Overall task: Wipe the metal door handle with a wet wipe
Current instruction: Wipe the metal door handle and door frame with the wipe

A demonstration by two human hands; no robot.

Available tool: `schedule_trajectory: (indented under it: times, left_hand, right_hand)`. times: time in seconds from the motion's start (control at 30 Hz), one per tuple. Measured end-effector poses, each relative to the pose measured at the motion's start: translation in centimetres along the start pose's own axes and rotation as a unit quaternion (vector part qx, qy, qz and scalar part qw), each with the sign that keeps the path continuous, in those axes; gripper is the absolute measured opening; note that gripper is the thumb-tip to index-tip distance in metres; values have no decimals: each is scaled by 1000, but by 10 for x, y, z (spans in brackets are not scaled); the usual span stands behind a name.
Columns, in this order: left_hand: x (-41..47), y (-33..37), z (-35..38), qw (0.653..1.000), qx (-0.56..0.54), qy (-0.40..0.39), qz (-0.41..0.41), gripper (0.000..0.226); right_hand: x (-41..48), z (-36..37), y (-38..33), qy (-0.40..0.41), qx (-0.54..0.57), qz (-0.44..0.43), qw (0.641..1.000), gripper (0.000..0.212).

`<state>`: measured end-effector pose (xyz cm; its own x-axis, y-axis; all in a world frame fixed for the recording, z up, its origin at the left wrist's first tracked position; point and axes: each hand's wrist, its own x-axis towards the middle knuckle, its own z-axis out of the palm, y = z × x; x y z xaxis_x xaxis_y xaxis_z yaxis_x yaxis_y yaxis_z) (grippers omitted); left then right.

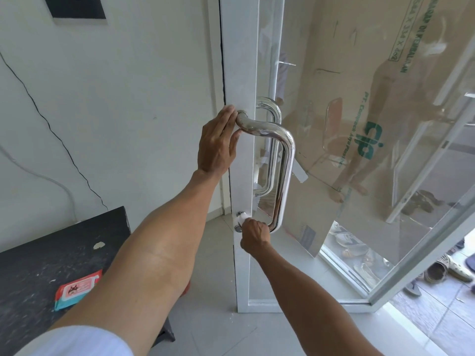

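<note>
The left hand [218, 142] rests open-fingered at the top mount of the metal door handle [284, 173], steadying it. The right hand [255, 236] is clenched on a white wet wipe [241, 217] at the bottom mount; best to wrap the wipe fully around the bar and slide upward.

The cardboard sheet [365, 104] behind the glass shows mirrored green print — "344 X 314 X 262" and "PT."

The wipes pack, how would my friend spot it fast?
Find the black table at lower left, beside the left forearm. The wipes pack lies flat near its right edge. It is the only colourful thing there: red and teal with a pink label.
</note>
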<state>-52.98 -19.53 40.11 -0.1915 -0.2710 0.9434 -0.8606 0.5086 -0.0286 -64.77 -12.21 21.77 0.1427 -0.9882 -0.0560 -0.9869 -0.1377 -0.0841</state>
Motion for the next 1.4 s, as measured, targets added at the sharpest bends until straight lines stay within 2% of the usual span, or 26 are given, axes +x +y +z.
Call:
schedule_trajectory:
  times: [0.03,0.1,0.17,0.27,0.37,0.53,0.7,0.9,0.97,1.0,1.03,1.07,1.1,1.13,1.17,1.23,1.27,1.3,1.4]
  left_hand:
    - [-1,0,0,1000,-4,-1,-5,37]
    - [-2,3,2,1000,-10,1,-18,37]
    - [-3,5,2,999,-16,1,-28,37]
    - [-3,5,2,999,-18,-2,-30,37]
    - [-1,4,1,999,-15,-10,-26,37]
    - [-2,6,3,999,-19,-14,-40,38]
    - [-1,4,1,999,-18,-24,-36,39]
    - [-1,9,2,998,-27,-21,-53,38]
    - [0,8,2,998,-21,-23,-50,38]
    - [0,7,1,998,-18,-24,-48,38]
    - [1,7,1,998,-16,-26,-47,37]
    - [1,7,2,998,-15,-26,-47,37]
    - [1,8,2,998,-14,-26,-49,37]
    - [1,9,3,998,-13,-25,-52,37]
    - [1,9,3,998,-13,-24,-56,37]
    - [1,10,3,998,-11,-23,-58,37]
    - [1,11,2,998,-9,-23,-56,37]
    - [0,12,2,998,-6,-23,-53,37]
    - [0,11,0,999,-2,-25,-49,38]
  right_hand:
    - [0,-2,6,-3,5,-2,1000,30]
    - [-1,-4,12,8,32,-3,999,28]
    - [-3,2,9,27,70,-12,997,41]
    - [-5,18,2,50,77,-34,995,74]
    - [-8,26,0,66,40,-47,996,82]
    - [-15,34,2,68,-146,-133,978,70]
    - [-10,41,10,57,-271,-185,943,34]
    - [-33,51,27,62,-393,-198,896,28]
    - [-46,64,32,55,-380,-185,905,32]
    - [-54,72,35,41,-349,-172,920,36]
    - [-63,77,39,7,-271,-127,954,39]
    - [-72,82,44,-32,-140,-52,988,38]
    - [-80,83,48,-41,43,52,997,29]
    - [-85,81,51,-48,227,165,959,14]
    - [-89,75,51,-58,395,266,877,13]
    - [-84,73,53,-66,654,361,661,19]
    - [-77,74,54,-64,735,373,563,20]
    - [-71,72,54,-69,792,370,480,26]
    - [-57,64,48,-77,900,320,286,51]
